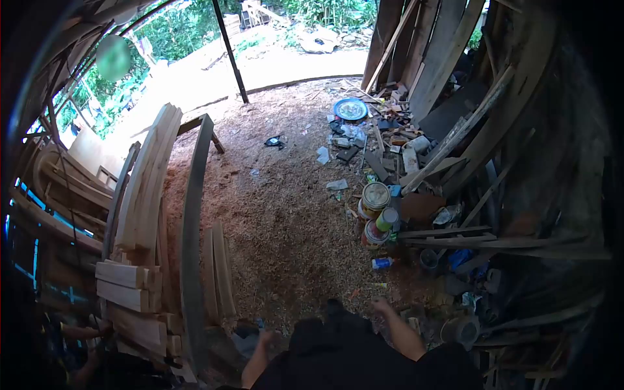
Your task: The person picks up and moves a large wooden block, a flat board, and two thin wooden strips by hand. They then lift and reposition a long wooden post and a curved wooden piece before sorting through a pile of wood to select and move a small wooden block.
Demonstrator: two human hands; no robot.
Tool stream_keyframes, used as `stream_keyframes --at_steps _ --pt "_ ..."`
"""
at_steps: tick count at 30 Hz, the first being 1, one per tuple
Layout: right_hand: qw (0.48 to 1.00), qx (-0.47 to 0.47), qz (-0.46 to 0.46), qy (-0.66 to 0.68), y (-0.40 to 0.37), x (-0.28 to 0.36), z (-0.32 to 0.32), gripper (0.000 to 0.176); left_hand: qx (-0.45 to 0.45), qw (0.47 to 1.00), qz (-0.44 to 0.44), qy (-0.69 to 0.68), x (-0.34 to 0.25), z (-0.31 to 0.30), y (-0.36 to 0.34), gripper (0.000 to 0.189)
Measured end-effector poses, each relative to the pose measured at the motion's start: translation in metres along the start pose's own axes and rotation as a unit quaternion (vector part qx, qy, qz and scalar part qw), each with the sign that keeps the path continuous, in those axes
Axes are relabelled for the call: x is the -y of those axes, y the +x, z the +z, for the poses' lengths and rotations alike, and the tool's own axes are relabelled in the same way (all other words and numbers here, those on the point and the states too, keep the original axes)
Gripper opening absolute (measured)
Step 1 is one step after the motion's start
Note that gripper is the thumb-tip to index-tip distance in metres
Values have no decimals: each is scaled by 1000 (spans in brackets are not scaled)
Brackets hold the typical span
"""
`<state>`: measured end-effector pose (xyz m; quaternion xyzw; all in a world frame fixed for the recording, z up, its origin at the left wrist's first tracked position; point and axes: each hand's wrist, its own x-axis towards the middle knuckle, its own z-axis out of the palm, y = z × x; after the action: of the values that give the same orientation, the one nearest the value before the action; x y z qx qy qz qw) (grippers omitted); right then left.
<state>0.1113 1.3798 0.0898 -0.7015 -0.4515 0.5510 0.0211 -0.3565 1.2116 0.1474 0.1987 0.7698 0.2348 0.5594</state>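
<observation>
My left hand hangs low at the bottom of the view, left of my dark-clothed body. Its fingers look curled, and no object shows in them. Close to its left side lie short planks on the sawdust-covered ground. My right hand is held out on the other side, fingers drawn in, nothing visible in it. Ahead of that hand a small blue-and-white container lies on its side. Both hands appear above the ground and apart from the things around them.
Stacked sawn planks and a long upright-edged beam stand left. Another person's arm is at lower left. Paint cans, scrap wood, a blue-rimmed basin and leaning boards line the right. A dark post stands ahead.
</observation>
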Motion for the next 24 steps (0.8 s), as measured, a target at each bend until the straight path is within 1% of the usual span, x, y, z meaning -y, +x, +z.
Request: stream_keyframes --at_steps 1,2,3,4,5,6,7,8,9,10,12,13,14,15,16,17,18,19,20,21,24 --pt "1000 1 4 -3 -11 45 -11 23 -11 997 -2 -73 -24 -4 13 26" --pt "1000 -17 -16 -10 -14 86 -20 23 -23 989 -2 -146 -44 -8 29 25" --pt "999 -36 -36 -15 -13 117 -25 23 -22 989 -3 -147 -64 -14 45 25" --pt "999 -37 -34 -15 1 135 -25 23 -6 991 25 -132 -79 -22 76 25" --pt "997 -45 -55 -10 19 151 -23 21 13 992 52 -114 -94 -29 100 26" --pt "996 -54 -74 -4 36 161 -19 20 20 993 50 -109 -113 -36 112 26" --pt "996 -60 -67 2 47 175 -18 20 5 995 49 -85 -139 -42 124 23" --pt "994 -74 -78 -23 59 191 -15 21 -8 997 49 -59 -160 -49 140 21" --pt "992 -86 -84 -48 68 202 -11 22 4 998 47 -49 -170 -58 162 21" --pt "992 -93 -70 -41 73 210 -8 22 28 997 41 -61 -179 -70 183 21" --pt "996 -77 -20 51 89 235 -3 24 63 995 40 -60 -194 -90 222 21" --pt "994 -90 -17 65 98 250 -2 24 71 996 12 -55 -204 -101 240 23" --pt "993 -90 3 77 103 255 1 24 77 996 -18 -47 -221 -114 253 25" --pt "992 -87 27 88 105 251 10 23 86 996 -17 -29 -244 -125 257 25" --pt "990 -94 35 101 109 249 19 23 94 994 -43 -19 -264 -132 257 26" --pt "988 -67 81 111 119 247 26 22 102 993 -66 -12 -288 -137 262 28" --pt "984 -38 124 120 131 247 32 21 108 992 -62 -1 -311 -139 273 28" --pt "982 -44 127 130 143 247 40 21 123 990 -57 47 -329 -143 287 29" --pt "979 -89 96 153 150 247 50 20 137 985 -54 94 -343 -146 299 30" --pt "973 -133 65 177 159 248 59 19 141 983 -54 104 -356 -148 310 30" --pt "965 -145 92 197 165 286 64 17 201 966 -49 157 -413 -143 346 31"
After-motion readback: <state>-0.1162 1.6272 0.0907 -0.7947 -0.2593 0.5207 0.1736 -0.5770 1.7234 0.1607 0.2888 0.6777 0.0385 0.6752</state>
